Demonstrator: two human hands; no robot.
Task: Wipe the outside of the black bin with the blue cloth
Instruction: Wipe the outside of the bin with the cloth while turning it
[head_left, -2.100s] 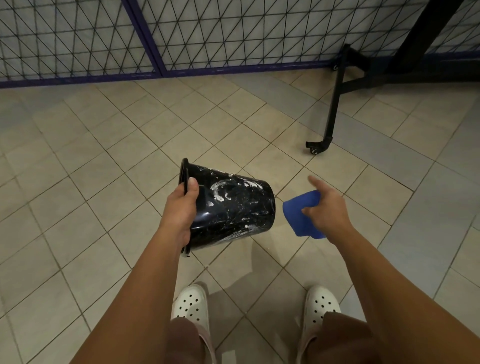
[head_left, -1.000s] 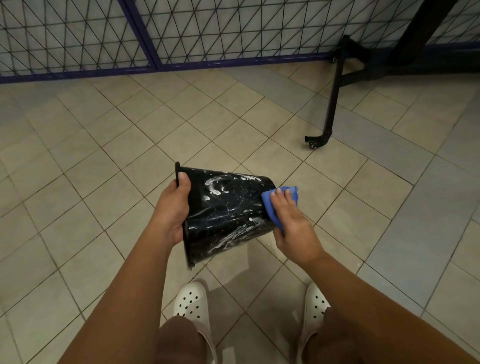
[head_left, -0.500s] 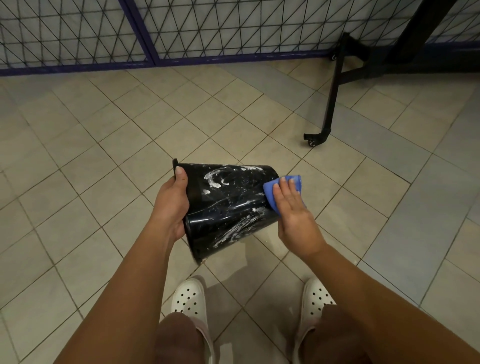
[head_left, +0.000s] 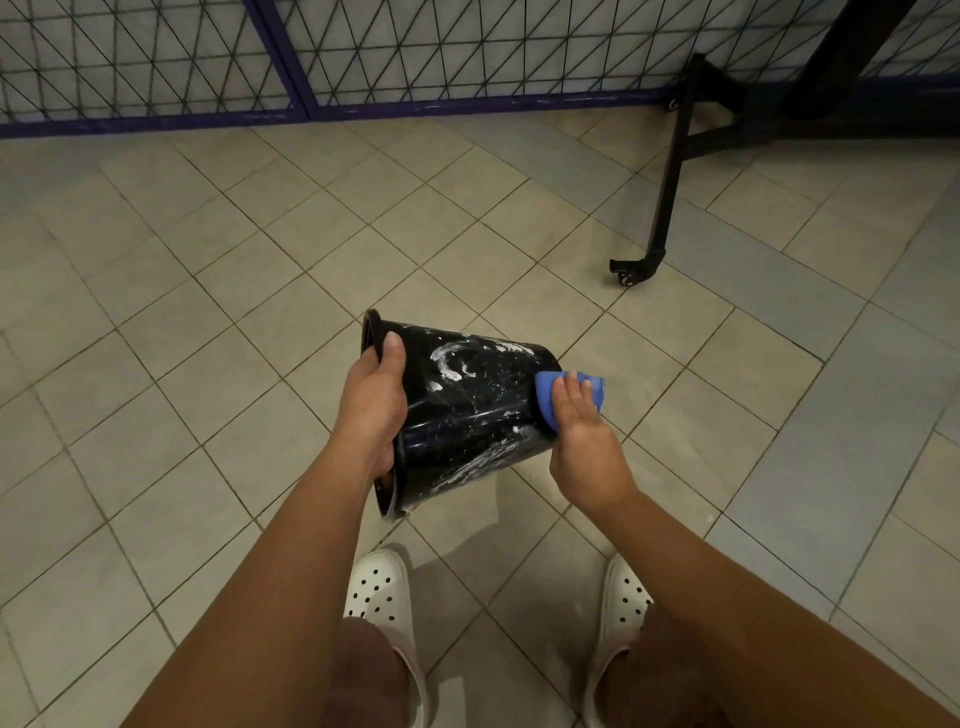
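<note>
The black bin (head_left: 467, 410) is held on its side in the air above the tiled floor, its mouth to the left and its base to the right. White smears streak its outer wall. My left hand (head_left: 371, 410) grips the rim, thumb on the outside. My right hand (head_left: 584, 441) presses the blue cloth (head_left: 550, 395) against the bin's base end, fingers laid over the cloth. Most of the cloth is hidden under the fingers.
A black frame leg with a caster (head_left: 631, 270) stands on the floor at the right. A wire mesh fence with a blue rail (head_left: 311, 111) runs along the back. My two white clogs (head_left: 382, 597) are below the bin.
My right hand brought the blue cloth from the right onto the bin's base end and now rubs there. The bin has tilted slightly in my left hand.
</note>
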